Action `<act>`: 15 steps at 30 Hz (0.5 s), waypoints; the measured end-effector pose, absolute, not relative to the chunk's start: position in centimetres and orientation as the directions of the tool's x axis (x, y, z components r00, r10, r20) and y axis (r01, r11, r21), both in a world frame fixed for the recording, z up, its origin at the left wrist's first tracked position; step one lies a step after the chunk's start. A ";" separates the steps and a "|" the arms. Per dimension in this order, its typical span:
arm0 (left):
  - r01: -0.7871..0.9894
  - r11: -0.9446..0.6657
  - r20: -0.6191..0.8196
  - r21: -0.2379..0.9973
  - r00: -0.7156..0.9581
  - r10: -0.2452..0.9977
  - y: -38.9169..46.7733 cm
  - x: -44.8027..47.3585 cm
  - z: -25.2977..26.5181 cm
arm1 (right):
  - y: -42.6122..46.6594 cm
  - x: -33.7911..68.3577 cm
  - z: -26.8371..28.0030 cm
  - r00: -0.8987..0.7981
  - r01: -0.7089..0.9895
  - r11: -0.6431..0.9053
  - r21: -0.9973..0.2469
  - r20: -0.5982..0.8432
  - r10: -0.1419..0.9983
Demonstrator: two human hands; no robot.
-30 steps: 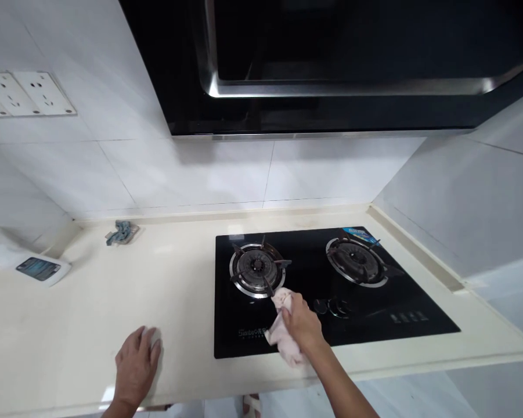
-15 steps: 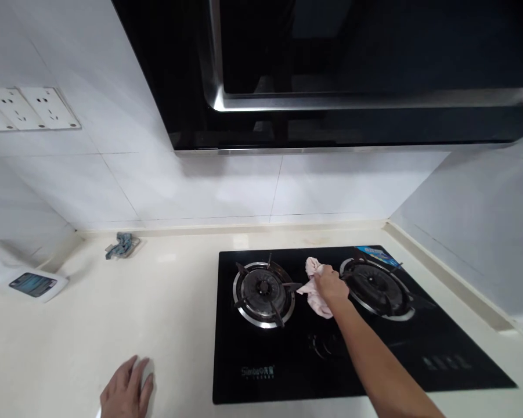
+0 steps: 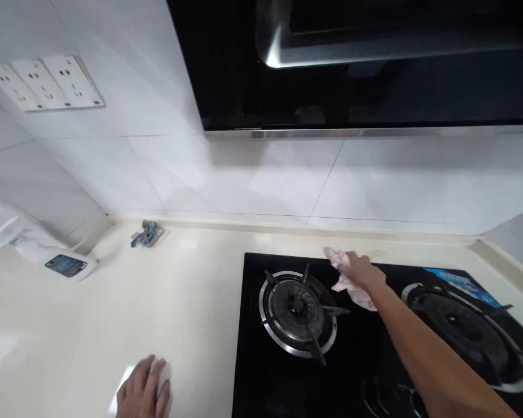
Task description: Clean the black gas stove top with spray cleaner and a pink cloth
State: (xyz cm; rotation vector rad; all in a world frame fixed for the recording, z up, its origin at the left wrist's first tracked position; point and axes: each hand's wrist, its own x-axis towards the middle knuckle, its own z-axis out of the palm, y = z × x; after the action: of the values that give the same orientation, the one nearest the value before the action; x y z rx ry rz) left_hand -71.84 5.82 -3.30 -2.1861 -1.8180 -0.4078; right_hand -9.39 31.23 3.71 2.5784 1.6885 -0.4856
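My right hand [image 3: 362, 270] is closed on a pale pink cloth [image 3: 360, 296], pressed down at the back of the black gas stove [image 3: 261, 371], between the two burners. The cloth is bunched under the fingers, and one end reaches the stove's rear edge. The left burner [image 3: 298, 307], with its dark pan supports, lies left of the cloth; the right burner [image 3: 457, 325] is partly behind my forearm. My left hand [image 3: 143, 390] rests on the cream countertop [image 3: 191, 325] left of the stove, palm down with its fingers stretched out, holding nothing.
A white spray bottle [image 3: 47, 255] lies at the left of the counter. A small blue-grey crumpled item [image 3: 146, 233] sits near the back wall. Wall sockets [image 3: 47, 84] are at upper left. The black range hood [image 3: 352, 104] hangs low above the stove.
My right hand has moved the cloth from between the burners back to the stove's rear edge. The view has shifted right and closer. My left hand stays on the counter.
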 end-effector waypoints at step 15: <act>0.987 -0.161 0.379 0.009 0.145 0.914 5.4 -71.1 -3.0 | 38.4 -17.3 6.1 -0.071 0.951 -0.037 -0.306 -0.335 0.939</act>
State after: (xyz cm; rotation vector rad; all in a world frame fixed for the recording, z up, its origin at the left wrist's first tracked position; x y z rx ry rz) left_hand -71.10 5.38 -2.95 -2.1804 -1.8575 -0.4377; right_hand -17.29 38.36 6.08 2.1237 2.1618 -0.7260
